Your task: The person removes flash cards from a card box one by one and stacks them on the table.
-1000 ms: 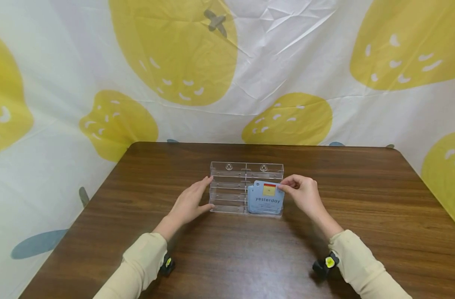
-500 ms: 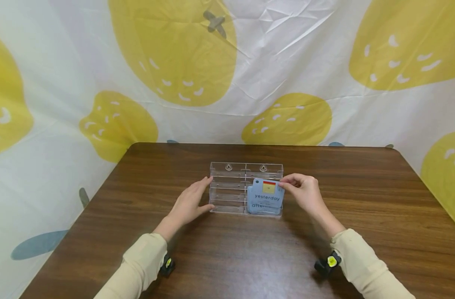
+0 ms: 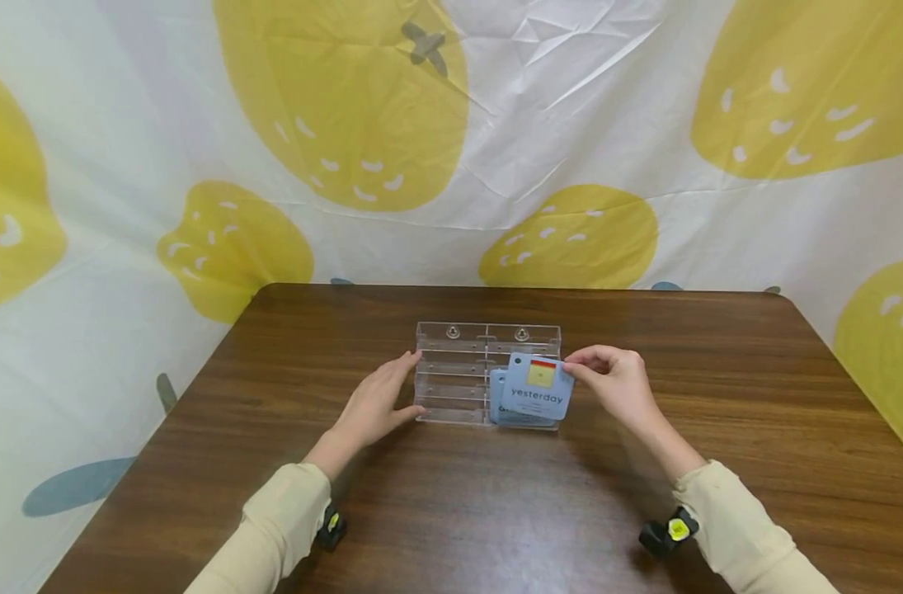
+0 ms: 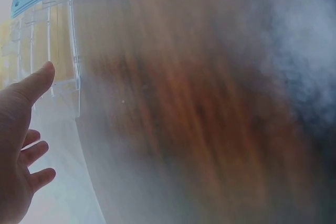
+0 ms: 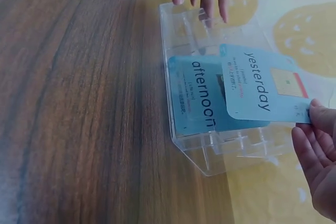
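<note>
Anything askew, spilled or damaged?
Nothing looks spilled or damaged. Only the light-blue square "yesterday" card, pinched at a corner by the right hand, is tilted, partly covering the light-blue "afternoon" card in the right column of the clear plastic rack. Likely just handling.

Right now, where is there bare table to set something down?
Free: the table in front of the rack, between left sleeve and right sleeve; also behind the rack, up to the cloth. Crowded: the rack's right half, where the right hand holds the "yesterday" card overlapping the "afternoon" card.
</note>
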A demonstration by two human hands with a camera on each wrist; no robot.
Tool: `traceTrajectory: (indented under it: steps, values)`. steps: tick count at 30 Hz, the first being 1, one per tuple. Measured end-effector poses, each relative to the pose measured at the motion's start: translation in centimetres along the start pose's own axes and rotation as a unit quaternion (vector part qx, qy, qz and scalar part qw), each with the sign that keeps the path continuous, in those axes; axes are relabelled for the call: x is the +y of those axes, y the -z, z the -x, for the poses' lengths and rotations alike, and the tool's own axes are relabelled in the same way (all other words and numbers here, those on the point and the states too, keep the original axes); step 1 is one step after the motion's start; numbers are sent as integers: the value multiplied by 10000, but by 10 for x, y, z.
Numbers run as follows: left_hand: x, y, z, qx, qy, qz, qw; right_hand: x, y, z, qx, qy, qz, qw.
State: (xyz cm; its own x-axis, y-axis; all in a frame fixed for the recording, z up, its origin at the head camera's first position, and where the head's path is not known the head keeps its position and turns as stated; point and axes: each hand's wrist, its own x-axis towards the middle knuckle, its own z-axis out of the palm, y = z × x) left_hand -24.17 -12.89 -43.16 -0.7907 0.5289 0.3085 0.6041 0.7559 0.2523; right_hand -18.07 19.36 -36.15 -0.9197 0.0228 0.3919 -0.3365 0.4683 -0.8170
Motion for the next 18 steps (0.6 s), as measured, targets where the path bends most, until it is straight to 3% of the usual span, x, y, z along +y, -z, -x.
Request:
traceTrajectory:
  steps: [8,18]
  values:
    - [0,-1,0,-1,-9,-14,10000,24,4,4,-580,-499,-367,9964]
    - [-1,-2,-1,33,-23,15,10000,26,-1,19,-1178,-762,-564,9885]
